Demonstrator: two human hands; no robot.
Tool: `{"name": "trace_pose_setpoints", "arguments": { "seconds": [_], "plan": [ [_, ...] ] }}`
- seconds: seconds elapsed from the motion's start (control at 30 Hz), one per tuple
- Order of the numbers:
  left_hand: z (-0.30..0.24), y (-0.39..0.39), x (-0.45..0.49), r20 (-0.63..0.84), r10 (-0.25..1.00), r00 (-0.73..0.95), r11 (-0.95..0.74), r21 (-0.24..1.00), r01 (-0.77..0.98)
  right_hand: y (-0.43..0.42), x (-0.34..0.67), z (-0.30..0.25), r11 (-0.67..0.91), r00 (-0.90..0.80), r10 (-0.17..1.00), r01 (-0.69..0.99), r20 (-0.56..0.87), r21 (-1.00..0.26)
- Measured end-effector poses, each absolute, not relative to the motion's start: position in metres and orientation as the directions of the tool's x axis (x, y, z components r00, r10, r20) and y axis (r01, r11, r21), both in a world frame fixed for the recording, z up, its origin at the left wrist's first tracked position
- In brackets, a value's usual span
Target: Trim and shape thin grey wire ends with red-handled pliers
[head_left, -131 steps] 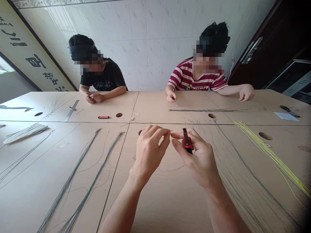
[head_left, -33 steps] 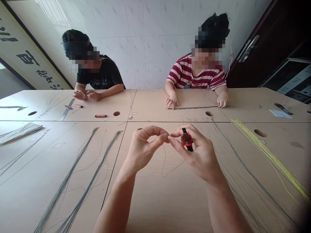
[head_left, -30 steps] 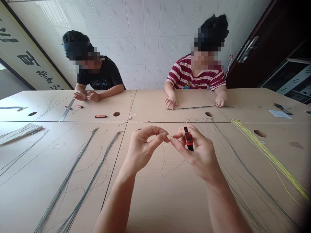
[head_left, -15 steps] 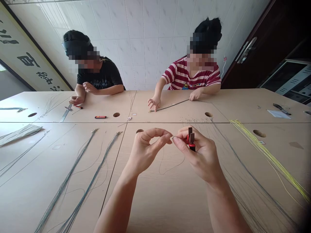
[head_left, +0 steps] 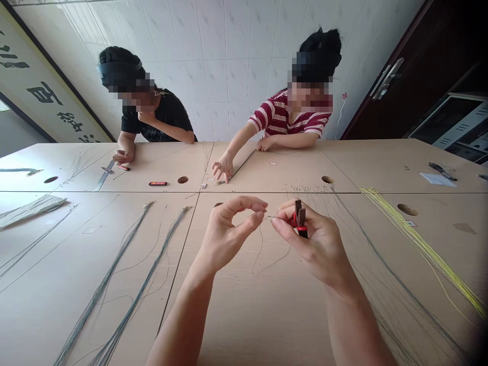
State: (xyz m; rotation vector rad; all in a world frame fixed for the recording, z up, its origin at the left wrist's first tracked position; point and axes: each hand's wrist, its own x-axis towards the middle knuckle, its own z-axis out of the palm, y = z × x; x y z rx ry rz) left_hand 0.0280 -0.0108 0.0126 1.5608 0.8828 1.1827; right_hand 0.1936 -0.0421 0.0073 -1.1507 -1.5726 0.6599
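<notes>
Pale wooden tabletop point(head_left: 267, 315), several desks pushed together, white tiled wall behind.

Left hand point(head_left: 229, 231) was closed in a ring, thumb and forefinger pinched on a thin wire point(head_left: 260, 241). Right hand point(head_left: 310, 244), at 3 o'clock of it and nearly touching, pinched the same wire with its thumb and forefinger. It also kept small red-handled pliers point(head_left: 299, 219) tucked under the back fingers, jaws up. Likely reason: the tool stays ready while the fingertips stay free. A short stretch of wire ran taut between the two pinches, and the slack hung down in a loop to the table.

Grey-green wire bundles point(head_left: 125, 284) lay lengthwise at 8 o'clock of the hands, and yellow wires point(head_left: 419, 244) at 3 o'clock. They looked sorted by colour and kept straight to avoid tangling.

At 12 o'clock, a co-worker's hand point(head_left: 222, 170) reached across the far desk. A second person sat at 11 o'clock.
</notes>
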Motion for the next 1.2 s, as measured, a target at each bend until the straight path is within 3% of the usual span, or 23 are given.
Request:
{"name": "trace_pose_setpoints", "arguments": {
  "seconds": [0.8,1.2],
  "plan": [
    [0.0174,-0.0116,0.0231,0.221,0.923,0.314,-0.260,0.962,0.087,-0.0413,0.1951,0.0072,0.474,-0.126,0.874,0.432,0.469,-0.767],
    [0.0171,-0.0108,0.0205,0.098,0.931,0.352,-0.118,0.992,0.036,-0.0405,0.1976,0.0060,0.533,-0.200,0.839,0.496,0.506,-0.686]
  ]
}}
